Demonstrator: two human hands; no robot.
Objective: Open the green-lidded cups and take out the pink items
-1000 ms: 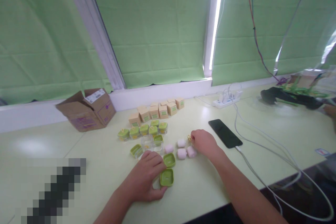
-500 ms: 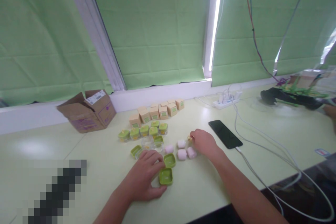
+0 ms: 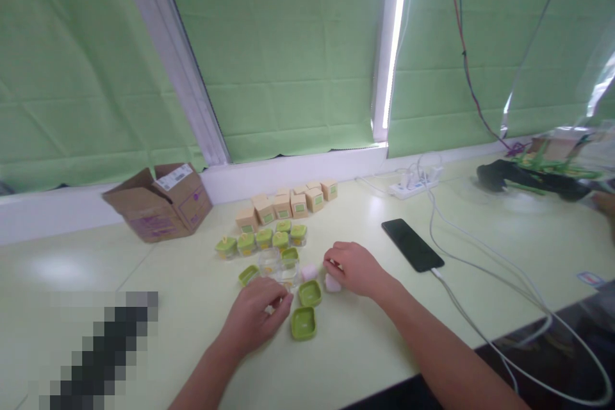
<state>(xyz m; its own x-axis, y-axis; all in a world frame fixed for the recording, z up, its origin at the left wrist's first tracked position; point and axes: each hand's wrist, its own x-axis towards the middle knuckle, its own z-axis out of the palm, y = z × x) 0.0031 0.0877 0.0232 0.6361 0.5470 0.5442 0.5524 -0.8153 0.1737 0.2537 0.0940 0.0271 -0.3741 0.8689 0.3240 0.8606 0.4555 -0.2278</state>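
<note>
My left hand (image 3: 259, 314) is closed in a pinch just left of two small square green lids (image 3: 303, 324), which lie with their hollow side up. Whatever its fingertips hold is hidden. Clear little containers (image 3: 269, 261) stand beyond that hand, beside another green lid (image 3: 248, 275). Over several pale pink, rounded pieces (image 3: 309, 272) hovers my right hand (image 3: 358, 269), thumb and fingers pinched together. I cannot make out what is between them. It partly covers the pink pieces. Further back sit several clear jars with green lids (image 3: 246, 243).
Small tan boxes (image 3: 282, 206) line up near the wall. An open cardboard carton (image 3: 168, 205) stands at the back left. A phone (image 3: 413, 245) on a white cable lies to the right, below a power strip (image 3: 414, 188). Another person's hand (image 3: 604, 202) shows at the right edge.
My right hand has moved left over the pink pieces, from where it pinched a small yellowish thing. My left hand has drawn back from the green lids and its fingers have closed.
</note>
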